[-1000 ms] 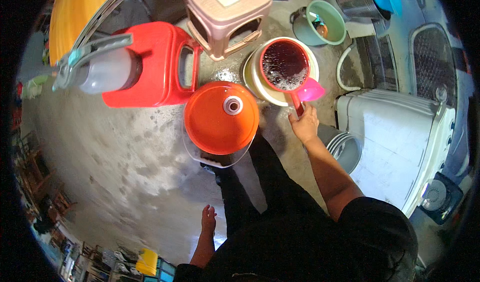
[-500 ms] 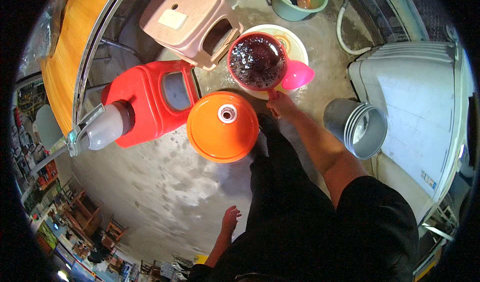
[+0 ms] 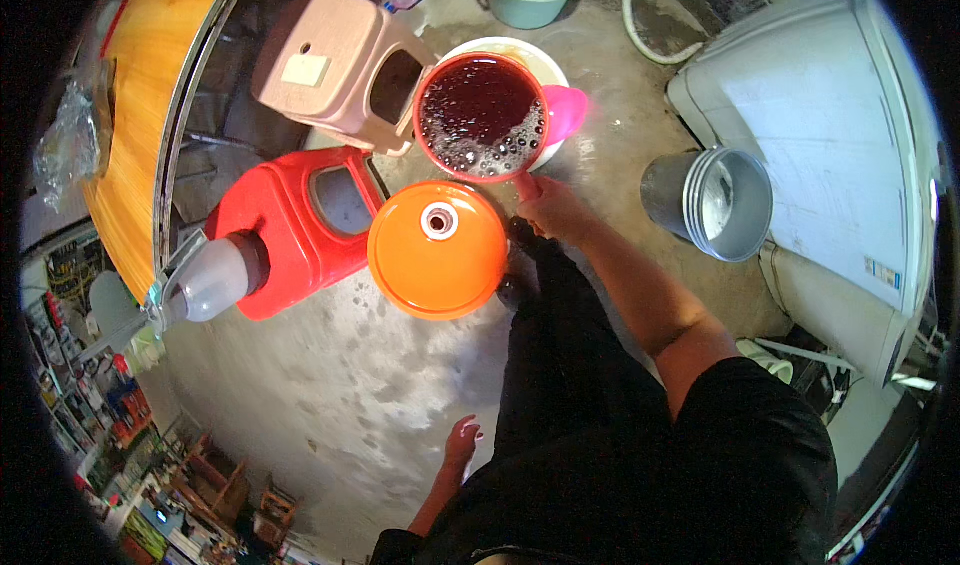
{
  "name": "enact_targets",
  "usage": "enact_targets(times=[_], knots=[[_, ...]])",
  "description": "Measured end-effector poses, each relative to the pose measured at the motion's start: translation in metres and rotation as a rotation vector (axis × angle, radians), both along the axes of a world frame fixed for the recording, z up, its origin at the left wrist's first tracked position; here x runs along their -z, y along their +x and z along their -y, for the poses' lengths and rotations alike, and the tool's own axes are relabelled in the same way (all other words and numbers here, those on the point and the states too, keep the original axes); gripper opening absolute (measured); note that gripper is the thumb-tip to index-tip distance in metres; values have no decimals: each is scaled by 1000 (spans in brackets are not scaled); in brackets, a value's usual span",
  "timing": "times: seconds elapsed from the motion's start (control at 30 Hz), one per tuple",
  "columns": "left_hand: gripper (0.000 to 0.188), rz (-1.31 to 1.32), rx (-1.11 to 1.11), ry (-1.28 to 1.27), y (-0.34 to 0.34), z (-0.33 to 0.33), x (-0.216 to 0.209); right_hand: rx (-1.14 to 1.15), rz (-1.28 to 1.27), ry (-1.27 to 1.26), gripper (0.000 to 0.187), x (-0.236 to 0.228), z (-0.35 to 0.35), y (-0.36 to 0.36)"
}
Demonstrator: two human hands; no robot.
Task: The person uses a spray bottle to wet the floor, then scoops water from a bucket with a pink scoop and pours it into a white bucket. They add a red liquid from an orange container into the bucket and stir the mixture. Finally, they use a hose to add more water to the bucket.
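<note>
My right hand [image 3: 550,210] is closed round the handle of a red dipper [image 3: 533,187]. Dark reddish-brown liquid [image 3: 485,105] with bubbles along its near side fills the dipper, which is held over a white basin [image 3: 552,68]. Partly hidden behind the dipper is a bright pink plastic piece [image 3: 567,113]. Just nearer than the dipper stands a round orange container top [image 3: 437,275], with a white-collared opening [image 3: 439,222] in it. Low at my side hangs my left hand [image 3: 461,442], holding nothing, its fingers loosely apart.
To the left are a red plastic stool [image 3: 285,200] with a translucent bottle [image 3: 212,280] by it, and a beige stool [image 3: 330,40] bearing a pale block. A green basin [image 3: 530,7] stands far off. Stacked grey buckets [image 3: 705,203] lie near a white appliance [image 3: 820,145] at right.
My right hand has carried the dipper slightly left, nearer above the orange top's far side. The liquid's bubbles have gathered at the near side. The whole view has shifted; my left hand still hangs.
</note>
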State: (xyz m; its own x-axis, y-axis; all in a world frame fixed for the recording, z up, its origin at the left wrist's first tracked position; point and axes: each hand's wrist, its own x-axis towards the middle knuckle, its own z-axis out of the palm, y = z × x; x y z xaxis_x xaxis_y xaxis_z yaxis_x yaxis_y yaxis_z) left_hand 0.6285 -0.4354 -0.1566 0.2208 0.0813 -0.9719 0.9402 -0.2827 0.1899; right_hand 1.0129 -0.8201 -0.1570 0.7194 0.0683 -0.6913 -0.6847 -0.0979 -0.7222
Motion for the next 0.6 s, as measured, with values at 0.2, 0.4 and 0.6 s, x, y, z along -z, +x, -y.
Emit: enact_targets(times=[0.2, 0.4, 0.6], knots=[[37, 95, 78, -76, 34, -6, -9, 127, 53, 151, 11, -44, 24, -38], [40, 43, 226, -35, 71, 3, -37, 307, 29, 236, 21, -76, 80, -99], [40, -35, 278, 35, 93, 8, -39, 624, -148, 99, 24, -104, 171, -190]])
